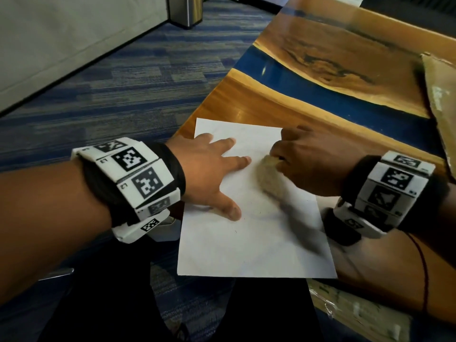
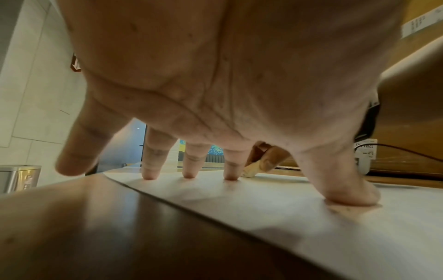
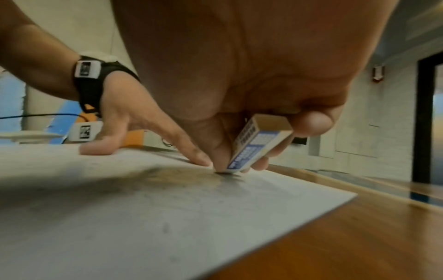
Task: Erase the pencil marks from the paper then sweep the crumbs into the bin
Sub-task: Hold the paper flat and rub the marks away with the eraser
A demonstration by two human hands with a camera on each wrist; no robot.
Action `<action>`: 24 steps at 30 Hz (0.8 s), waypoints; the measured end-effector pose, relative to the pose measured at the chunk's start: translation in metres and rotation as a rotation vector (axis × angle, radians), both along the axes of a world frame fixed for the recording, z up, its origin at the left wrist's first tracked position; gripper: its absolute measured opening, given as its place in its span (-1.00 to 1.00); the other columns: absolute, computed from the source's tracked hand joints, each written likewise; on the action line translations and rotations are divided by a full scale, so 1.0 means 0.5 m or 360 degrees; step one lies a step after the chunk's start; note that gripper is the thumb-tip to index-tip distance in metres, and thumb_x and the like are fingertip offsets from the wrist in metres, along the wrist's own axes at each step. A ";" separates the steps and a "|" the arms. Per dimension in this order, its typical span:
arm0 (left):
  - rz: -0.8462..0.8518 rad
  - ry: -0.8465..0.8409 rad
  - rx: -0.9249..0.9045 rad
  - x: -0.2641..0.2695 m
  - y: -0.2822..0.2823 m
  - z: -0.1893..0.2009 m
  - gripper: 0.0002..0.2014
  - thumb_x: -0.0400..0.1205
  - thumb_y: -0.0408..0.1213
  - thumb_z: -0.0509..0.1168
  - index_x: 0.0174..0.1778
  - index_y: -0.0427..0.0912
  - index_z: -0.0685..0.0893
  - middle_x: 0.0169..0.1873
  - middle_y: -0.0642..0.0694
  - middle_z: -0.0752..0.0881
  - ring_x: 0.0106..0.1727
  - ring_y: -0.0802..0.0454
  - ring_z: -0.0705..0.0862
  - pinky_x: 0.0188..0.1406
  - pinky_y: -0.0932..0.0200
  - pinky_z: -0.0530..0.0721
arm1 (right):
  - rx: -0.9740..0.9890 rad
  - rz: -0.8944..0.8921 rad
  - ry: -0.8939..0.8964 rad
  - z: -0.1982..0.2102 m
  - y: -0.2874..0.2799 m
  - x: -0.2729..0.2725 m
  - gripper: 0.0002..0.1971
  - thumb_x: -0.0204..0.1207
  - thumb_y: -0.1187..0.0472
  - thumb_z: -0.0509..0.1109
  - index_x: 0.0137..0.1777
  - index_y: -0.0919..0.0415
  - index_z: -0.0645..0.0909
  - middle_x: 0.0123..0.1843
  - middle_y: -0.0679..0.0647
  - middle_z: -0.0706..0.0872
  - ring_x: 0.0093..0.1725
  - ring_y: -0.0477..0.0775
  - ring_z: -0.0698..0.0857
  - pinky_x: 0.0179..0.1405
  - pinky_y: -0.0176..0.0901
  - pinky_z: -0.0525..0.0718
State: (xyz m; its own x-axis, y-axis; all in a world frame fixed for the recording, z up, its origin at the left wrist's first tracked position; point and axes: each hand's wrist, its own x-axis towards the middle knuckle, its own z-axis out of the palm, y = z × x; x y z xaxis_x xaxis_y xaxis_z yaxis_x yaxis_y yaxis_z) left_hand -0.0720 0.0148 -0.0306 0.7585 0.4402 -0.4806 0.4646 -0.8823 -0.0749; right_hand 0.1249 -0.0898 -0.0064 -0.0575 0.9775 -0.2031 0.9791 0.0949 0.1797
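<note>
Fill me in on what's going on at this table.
A person is rubbing out pencil marks. The left hand presses spread fingers flat on the paper to steady it, while the right hand grips an eraser with its tip on the sheet. A metal bin stands on the carpet beyond the table.
</note>
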 end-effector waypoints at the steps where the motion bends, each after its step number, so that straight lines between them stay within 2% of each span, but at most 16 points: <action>1: -0.0012 -0.0010 -0.0005 -0.004 0.002 -0.002 0.13 0.27 0.75 0.06 0.71 0.43 -0.23 0.80 0.05 -0.21 0.78 -0.26 -0.03 0.61 -0.38 0.28 | 0.0027 0.0071 0.0060 -0.005 -0.005 -0.009 -0.69 0.70 -0.05 0.15 0.31 -0.01 0.60 0.09 -0.01 0.55 0.06 0.06 0.49 0.02 0.05 0.68; 3: -0.0037 -0.0033 -0.0017 -0.012 0.004 -0.004 0.13 0.27 0.75 0.07 0.71 0.41 -0.19 0.80 0.02 -0.19 0.77 -0.27 0.00 0.63 -0.33 0.30 | -0.0012 0.0388 0.0194 -0.018 -0.027 -0.051 -0.73 0.67 -0.01 0.21 0.23 0.03 0.64 0.04 0.02 0.55 0.01 0.12 0.51 -0.07 0.09 0.67; 5: -0.0041 -0.0048 -0.0029 -0.016 0.005 -0.005 0.13 0.27 0.74 0.09 0.71 0.41 -0.18 0.80 0.02 -0.19 0.77 -0.27 -0.02 0.65 -0.28 0.28 | -0.0082 0.0526 0.0248 -0.024 -0.035 -0.062 -0.74 0.67 -0.01 0.25 0.23 0.04 0.65 0.03 0.02 0.55 -0.01 0.11 0.50 -0.08 0.08 0.65; 8: -0.0023 -0.0041 -0.0037 -0.015 0.002 -0.005 0.14 0.27 0.73 0.10 0.71 0.43 -0.21 0.80 0.04 -0.19 0.78 -0.25 -0.03 0.65 -0.28 0.27 | -0.0052 0.0233 0.0124 -0.005 -0.006 -0.013 -0.70 0.72 -0.03 0.16 0.33 -0.02 0.61 0.07 -0.02 0.52 0.01 0.02 0.45 -0.02 0.04 0.65; 10: -0.0023 -0.0036 -0.0040 -0.014 0.003 -0.005 0.14 0.26 0.73 0.11 0.71 0.43 -0.20 0.79 0.03 -0.19 0.77 -0.25 -0.01 0.63 -0.30 0.31 | -0.0008 0.0167 0.0041 0.000 -0.005 0.001 -0.69 0.70 -0.03 0.15 0.31 -0.02 0.61 0.08 -0.02 0.53 0.01 0.03 0.45 -0.02 0.05 0.66; 13: -0.0040 -0.0061 -0.0046 -0.014 0.005 -0.004 0.13 0.25 0.74 0.11 0.71 0.42 -0.14 0.80 0.00 -0.14 0.74 -0.25 0.05 0.59 -0.27 0.35 | -0.0096 0.0554 0.0220 -0.017 -0.033 -0.053 -0.71 0.69 0.01 0.13 0.18 0.01 0.65 -0.02 -0.04 0.46 -0.02 0.12 0.48 -0.06 0.13 0.65; 15: -0.0053 -0.0070 -0.0031 -0.012 0.005 -0.003 0.13 0.24 0.74 0.11 0.71 0.41 -0.12 0.79 -0.02 -0.10 0.73 -0.25 0.09 0.58 -0.24 0.36 | -0.0148 0.0644 0.0250 -0.021 -0.035 -0.057 -0.73 0.69 0.02 0.14 0.16 0.02 0.65 -0.04 -0.05 0.42 -0.03 0.15 0.50 -0.07 0.14 0.65; 19: -0.0047 -0.0039 -0.0009 -0.009 0.002 -0.001 0.14 0.26 0.72 0.12 0.73 0.40 -0.16 0.79 -0.03 -0.08 0.73 -0.24 0.10 0.58 -0.24 0.35 | -0.0064 0.0201 0.0024 0.002 -0.002 0.007 -0.71 0.73 -0.03 0.16 0.29 -0.03 0.62 0.05 -0.03 0.50 0.05 0.06 0.48 0.01 0.09 0.67; 20: -0.0051 -0.0041 -0.0008 -0.009 0.002 -0.001 0.15 0.26 0.73 0.12 0.72 0.40 -0.16 0.78 -0.03 -0.07 0.72 -0.25 0.11 0.57 -0.24 0.36 | -0.0029 0.0213 0.0050 -0.001 -0.006 0.001 -0.72 0.72 -0.03 0.16 0.27 -0.02 0.63 0.04 -0.02 0.51 0.03 0.05 0.46 -0.01 0.10 0.67; 23: -0.0064 -0.0053 -0.0025 -0.007 0.005 -0.001 0.15 0.20 0.75 0.10 0.70 0.42 -0.12 0.77 -0.05 -0.02 0.69 -0.29 0.16 0.53 -0.28 0.42 | -0.0056 0.0595 0.0263 -0.023 -0.038 -0.061 -0.74 0.68 0.02 0.14 0.12 0.02 0.66 -0.04 -0.02 0.46 -0.08 0.11 0.45 -0.10 0.15 0.66; 24: -0.0063 -0.0051 -0.0027 -0.005 0.006 -0.001 0.16 0.19 0.75 0.10 0.70 0.43 -0.13 0.76 -0.06 -0.01 0.68 -0.29 0.16 0.52 -0.29 0.43 | -0.0092 0.0644 0.0280 -0.029 -0.041 -0.063 -0.74 0.67 0.03 0.15 0.11 0.03 0.67 -0.06 -0.03 0.45 -0.09 0.13 0.47 -0.11 0.13 0.65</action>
